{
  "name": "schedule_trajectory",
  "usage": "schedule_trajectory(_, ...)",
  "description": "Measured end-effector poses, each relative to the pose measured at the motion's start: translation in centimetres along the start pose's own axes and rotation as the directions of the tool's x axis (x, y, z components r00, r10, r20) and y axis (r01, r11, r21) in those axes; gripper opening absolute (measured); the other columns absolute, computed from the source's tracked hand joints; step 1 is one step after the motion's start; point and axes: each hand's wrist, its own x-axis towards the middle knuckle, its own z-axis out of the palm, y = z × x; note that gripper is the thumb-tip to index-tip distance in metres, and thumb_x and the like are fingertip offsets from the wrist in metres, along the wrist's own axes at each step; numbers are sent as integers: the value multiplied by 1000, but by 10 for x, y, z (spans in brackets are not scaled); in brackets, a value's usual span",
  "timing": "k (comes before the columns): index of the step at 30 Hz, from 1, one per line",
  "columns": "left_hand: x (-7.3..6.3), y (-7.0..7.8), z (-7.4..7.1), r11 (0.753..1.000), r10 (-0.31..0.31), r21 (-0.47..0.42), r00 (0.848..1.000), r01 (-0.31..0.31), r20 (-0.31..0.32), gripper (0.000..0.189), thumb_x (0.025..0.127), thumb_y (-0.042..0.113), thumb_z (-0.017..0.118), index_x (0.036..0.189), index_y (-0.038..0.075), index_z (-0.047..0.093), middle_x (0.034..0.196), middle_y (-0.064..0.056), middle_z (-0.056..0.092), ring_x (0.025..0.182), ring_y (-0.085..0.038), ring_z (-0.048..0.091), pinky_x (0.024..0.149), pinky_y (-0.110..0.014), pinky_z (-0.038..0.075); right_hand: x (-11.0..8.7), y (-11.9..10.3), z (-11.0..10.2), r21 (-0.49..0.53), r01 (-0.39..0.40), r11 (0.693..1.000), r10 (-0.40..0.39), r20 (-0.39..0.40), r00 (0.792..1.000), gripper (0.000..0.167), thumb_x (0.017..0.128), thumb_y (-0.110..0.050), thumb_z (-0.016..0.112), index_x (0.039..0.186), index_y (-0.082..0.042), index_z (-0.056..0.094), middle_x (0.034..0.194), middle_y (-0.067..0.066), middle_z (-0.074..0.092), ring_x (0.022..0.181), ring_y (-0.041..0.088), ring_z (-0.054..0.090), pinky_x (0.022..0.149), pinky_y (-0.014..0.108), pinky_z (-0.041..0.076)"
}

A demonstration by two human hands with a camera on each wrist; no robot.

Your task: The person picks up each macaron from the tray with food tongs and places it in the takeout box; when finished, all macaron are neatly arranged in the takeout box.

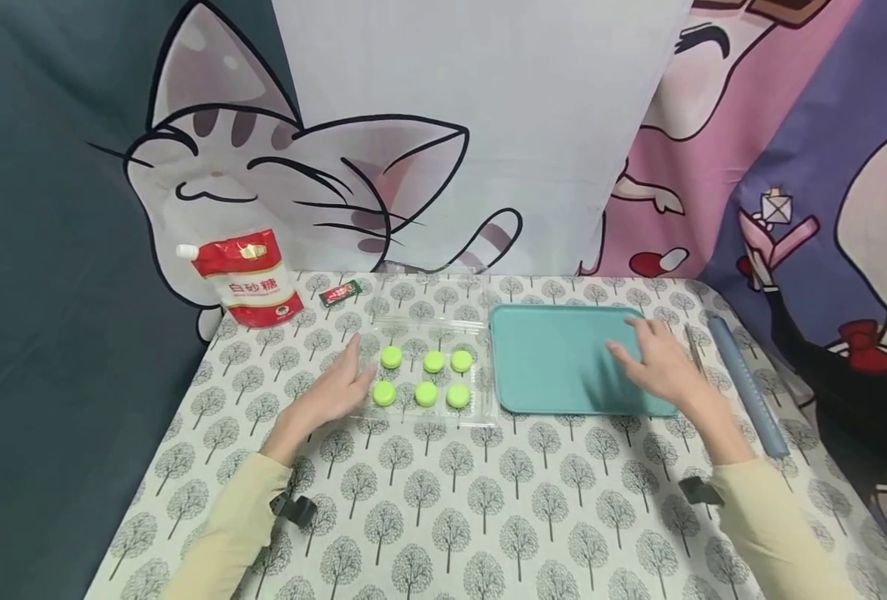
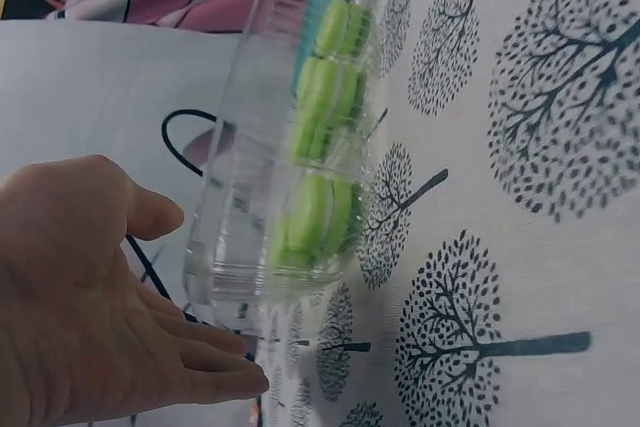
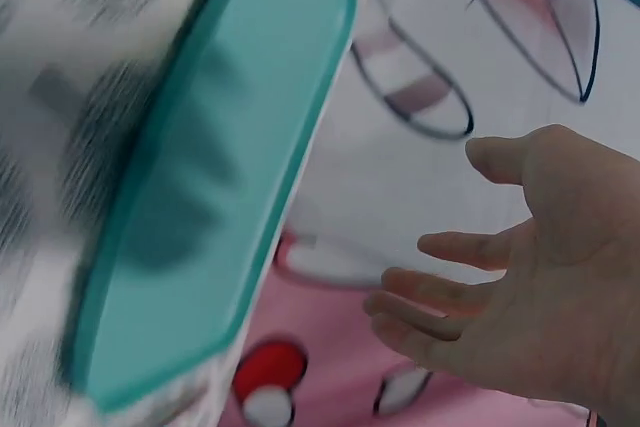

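Observation:
Several green macarons (image 1: 425, 393) sit in two rows inside a clear plastic box (image 1: 481, 410), whose lid stands raised at the back. At the box's left side is my left hand (image 1: 341, 387), fingers extended and holding nothing. The left wrist view shows the macarons (image 2: 312, 212) through the clear wall, with the thumb and fingers apart beside the box's end. Over the right part of a teal tray (image 1: 556, 358) hovers my right hand (image 1: 657, 360), its fingers loosely spread. Nothing lies on the tray (image 3: 215, 177) except the hand's shadow.
A red and white pouch (image 1: 252, 279) with a white cap stands at the back left, beside a small green and red packet (image 1: 340, 292). Right of the tray lie a thin metal utensil (image 1: 694, 348) and a long blue-grey bar (image 1: 747, 383). Printed curtains hang behind the table.

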Motion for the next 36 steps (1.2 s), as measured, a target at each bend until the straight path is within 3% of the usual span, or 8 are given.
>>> schedule_trajectory(6,29,-11,-13,999,-28,-46,999,29,16,77,109,39,29,159,-5,-9,167,-29,-1,156,-45,5,129,-56,5,47,-46,27,61,67,996,-72,75,995,72,107,-41,45,157,6,23,160,34,26,147,52,26,123,67,19)
schedule_trajectory(12,64,-17,-26,994,-61,-89,997,64,41,76,109,42,25,159,-6,-5,165,-33,13,153,-48,15,128,-59,11,100,-83,58,113,94,989,-109,129,986,71,107,-40,45,158,3,23,164,29,23,153,47,19,127,62,15)
schedule_trajectory(17,87,-19,-30,989,-76,-125,997,78,20,72,110,39,25,159,-8,4,163,-32,21,152,-48,21,128,-59,17,136,-103,78,185,101,978,-128,141,982,71,107,-40,43,157,6,24,162,28,28,151,44,27,128,56,21)
schedule_trajectory(20,98,-19,-31,978,-102,-184,995,99,-6,68,109,35,27,159,-7,9,163,-31,23,152,-47,21,128,-58,18,151,-108,90,251,66,966,-104,141,984,70,108,-40,41,156,7,26,161,28,32,148,43,34,126,54,27)
schedule_trajectory(24,109,-21,-30,946,-122,-305,992,110,-22,66,108,32,29,159,-6,14,164,-29,22,153,-44,21,129,-55,19,163,-109,102,332,-2,943,-38,115,993,66,108,-36,42,155,7,28,158,29,37,143,42,42,123,54,34)
schedule_trajectory(32,116,-19,-29,841,-125,-535,991,83,-43,63,105,15,37,158,-8,15,162,-28,28,143,-40,38,122,-49,36,173,-108,105,484,-48,874,50,9,999,60,106,-29,46,151,9,36,152,28,45,140,42,47,120,50,40)
schedule_trajectory(36,114,-14,-33,830,-115,-555,990,53,-79,61,107,18,35,159,-7,15,162,-26,30,134,-41,43,119,-48,39,173,-109,99,547,-33,837,87,-75,993,55,105,-27,49,148,7,43,146,27,52,135,41,52,116,48,45)
